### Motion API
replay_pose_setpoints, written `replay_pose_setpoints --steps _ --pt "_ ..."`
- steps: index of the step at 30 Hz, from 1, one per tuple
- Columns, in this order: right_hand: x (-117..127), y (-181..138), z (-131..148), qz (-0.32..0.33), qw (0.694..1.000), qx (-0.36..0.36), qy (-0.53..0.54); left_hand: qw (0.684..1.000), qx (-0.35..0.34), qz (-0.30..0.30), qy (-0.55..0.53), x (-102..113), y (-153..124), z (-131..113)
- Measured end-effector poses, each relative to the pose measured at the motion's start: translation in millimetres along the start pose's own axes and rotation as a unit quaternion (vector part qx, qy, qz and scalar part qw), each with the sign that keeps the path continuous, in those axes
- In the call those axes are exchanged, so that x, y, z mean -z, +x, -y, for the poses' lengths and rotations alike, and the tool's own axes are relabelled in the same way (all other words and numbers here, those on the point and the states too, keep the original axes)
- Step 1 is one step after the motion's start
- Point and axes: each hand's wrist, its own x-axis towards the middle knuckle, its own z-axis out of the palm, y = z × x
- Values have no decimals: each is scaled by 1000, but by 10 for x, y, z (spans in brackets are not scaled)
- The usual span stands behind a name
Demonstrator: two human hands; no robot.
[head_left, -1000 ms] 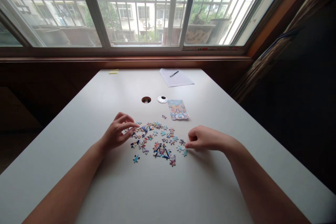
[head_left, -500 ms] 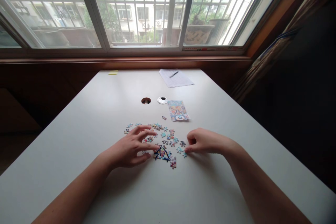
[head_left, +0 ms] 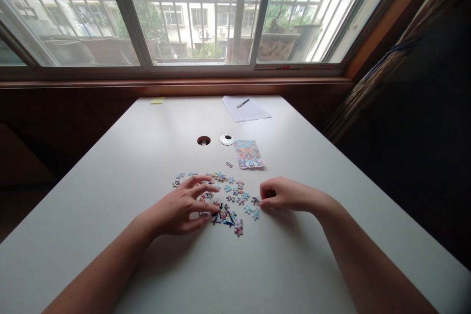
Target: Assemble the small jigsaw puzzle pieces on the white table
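Note:
My left hand (head_left: 186, 204) spreads its fingers over the loose puzzle pieces, partly hiding them. One of its fingertips rests at the left edge of a joined puzzle section (head_left: 224, 216) with dark blue lines. A pinkish joined piece (head_left: 239, 227) hangs at that section's lower right. My right hand (head_left: 281, 194) is curled closed, with thumb and index tips low on the table. Those tips lie against or just beside a dark puzzle piece (head_left: 255, 200); I cannot tell whether they grip anything. Just below are joined light blue pieces (head_left: 252, 212).
Several loose pieces (head_left: 220, 176) lie beyond my hands, with a single piece (head_left: 229, 164) farther off. A picture card (head_left: 249, 154) is beside a round silver cover (head_left: 226, 140) and a hole (head_left: 203, 141). Paper (head_left: 246, 110) with a pen (head_left: 243, 103) and yellow notes (head_left: 157, 100) lie at the far edge.
My right hand's fingertips have moved up from the light blue pieces to the dark piece. The joined section under my left fingertip has shifted slightly left.

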Motion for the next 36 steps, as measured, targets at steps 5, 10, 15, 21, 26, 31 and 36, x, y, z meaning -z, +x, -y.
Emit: replay_pose_setpoints --steps 5,10,15,21,26,31,36 --pt "8 40 -8 -7 999 21 30 1000 -2 -5 -14 21 11 -10" --pt "-15 60 23 -12 997 55 53 997 10 -73 -18 -42 -1 124" --pt "-22 66 31 -17 995 82 57 978 70 -197 -4 -91 -80 398" --pt "-30 99 4 -22 993 103 53 941 214 -261 -23 -63 -166 575" --pt "-38 115 -13 -22 994 94 55 927 266 -250 -85 -97 -175 634" --pt "-39 115 -14 -25 996 70 59 931 271 -236 -71 -100 -172 646" --pt "-34 113 -8 -25 996 64 58 930 273 -232 -87 -76 -162 616"
